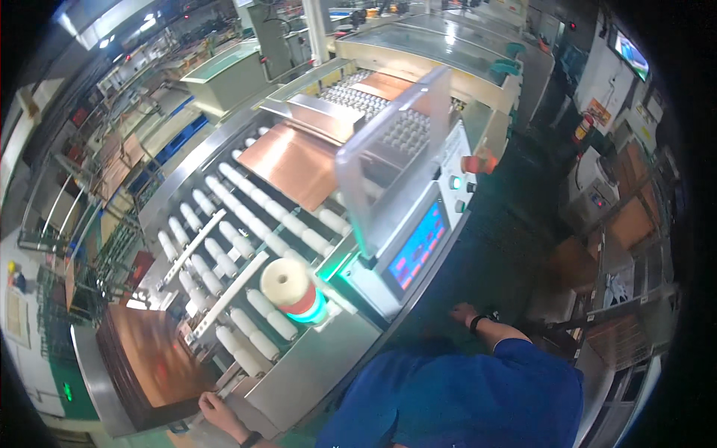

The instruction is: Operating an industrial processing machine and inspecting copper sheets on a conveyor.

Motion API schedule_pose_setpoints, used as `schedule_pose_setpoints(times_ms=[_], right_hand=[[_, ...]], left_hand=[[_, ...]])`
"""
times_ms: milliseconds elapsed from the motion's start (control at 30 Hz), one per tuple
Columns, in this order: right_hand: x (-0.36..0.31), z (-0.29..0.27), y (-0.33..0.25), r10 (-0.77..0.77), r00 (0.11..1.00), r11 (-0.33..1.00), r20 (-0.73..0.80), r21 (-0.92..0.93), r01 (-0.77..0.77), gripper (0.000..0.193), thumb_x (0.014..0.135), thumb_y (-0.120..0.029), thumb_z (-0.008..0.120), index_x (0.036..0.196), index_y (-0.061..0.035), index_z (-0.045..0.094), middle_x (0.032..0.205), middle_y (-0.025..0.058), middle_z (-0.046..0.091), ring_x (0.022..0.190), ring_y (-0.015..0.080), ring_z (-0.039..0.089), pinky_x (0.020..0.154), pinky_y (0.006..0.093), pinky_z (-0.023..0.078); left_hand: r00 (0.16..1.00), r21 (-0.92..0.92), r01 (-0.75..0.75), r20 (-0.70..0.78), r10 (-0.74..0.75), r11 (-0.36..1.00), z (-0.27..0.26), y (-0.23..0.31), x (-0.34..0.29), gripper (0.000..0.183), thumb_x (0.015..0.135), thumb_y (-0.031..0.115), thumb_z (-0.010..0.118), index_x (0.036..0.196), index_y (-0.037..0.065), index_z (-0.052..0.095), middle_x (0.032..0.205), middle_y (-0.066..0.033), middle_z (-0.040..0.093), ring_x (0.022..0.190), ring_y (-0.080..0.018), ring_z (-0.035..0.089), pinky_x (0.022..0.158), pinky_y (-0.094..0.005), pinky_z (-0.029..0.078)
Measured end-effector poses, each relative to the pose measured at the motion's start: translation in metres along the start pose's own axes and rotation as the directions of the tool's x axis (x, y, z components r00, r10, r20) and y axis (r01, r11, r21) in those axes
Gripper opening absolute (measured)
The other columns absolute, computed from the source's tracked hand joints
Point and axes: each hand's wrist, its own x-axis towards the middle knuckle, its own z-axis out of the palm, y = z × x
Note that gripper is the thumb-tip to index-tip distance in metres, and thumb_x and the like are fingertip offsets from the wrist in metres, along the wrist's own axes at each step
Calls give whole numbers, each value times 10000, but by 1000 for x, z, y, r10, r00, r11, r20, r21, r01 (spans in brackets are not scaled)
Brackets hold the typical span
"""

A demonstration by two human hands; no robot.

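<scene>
At the lower left, my left hand (216,412) is beside the near corner of a stack of copper-coloured sheets (153,355). Its fingers are curled in, and no sheet shows between them. My right hand (464,313) hangs low beyond the machine's right side, its fingers loosely apart and holding nothing. A roller conveyor (258,231) with white rollers runs away from me. One copper sheet (291,163) lies on it, partly under a metal cover (326,118). A further copper sheet (381,86) lies deeper among the rollers.
A clear upright guard (392,160) stands over the conveyor's right side, beside a lit control screen (418,244) and a red knob (479,163). A round signal lamp (293,290) rises at the near corner. Right of the aisle are a shelf rack (620,287) and a fire extinguisher (582,127).
</scene>
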Motion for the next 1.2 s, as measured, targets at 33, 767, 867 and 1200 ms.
schedule_pose_setpoints(times_ms=[33, 767, 867, 1200], right_hand=[[-1, -1, -3, -10, 1000, 1000, 13, 30, 9, 474, 861, -456, 659, 1050, -36, 765, 1104, 228, 726, 1048, 435, 676, 930, 499, 541], [25, 4, 185, -178, 971, 984, 157, 49, 173, 396, 952, -254, 542, 1310, -144, 672, 1312, 217, 643, 1209, 434, 585, 1058, 502, 455], [45, 31, 226, -337, 936, 907, 100, -231, 351, 413, 928, -262, 540, 1308, -183, 680, 1311, 209, 647, 1190, 418, 595, 1054, 485, 462], [80, 51, 242, -377, 912, 824, 160, -393, 409, 307, 793, -193, 604, 1054, -155, 762, 1009, 135, 741, 906, 358, 703, 791, 481, 578]], left_hand=[[999, 0, -28, 24, 28, 1000, 3, 10, -13, 171, 1020, 139, 572, 989, -24, 614, 888, -41, 617, 727, -116, 516, 662, -276, 440], [884, 326, -456, 276, 378, 828, 141, 172, -223, 243, 917, 132, 641, 1082, -47, 635, 1192, -240, 613, 1135, -420, 573, 992, -505, 458], [916, 382, -398, 212, 340, 834, 150, 178, -224, 240, 926, 128, 630, 1082, -55, 633, 1212, -248, 609, 1153, -424, 566, 1005, -504, 452], [942, 492, -334, 133, 309, 804, 155, 174, -228, 231, 906, 150, 639, 1065, -17, 658, 1200, -201, 643, 1150, -400, 584, 993, -492, 462]])
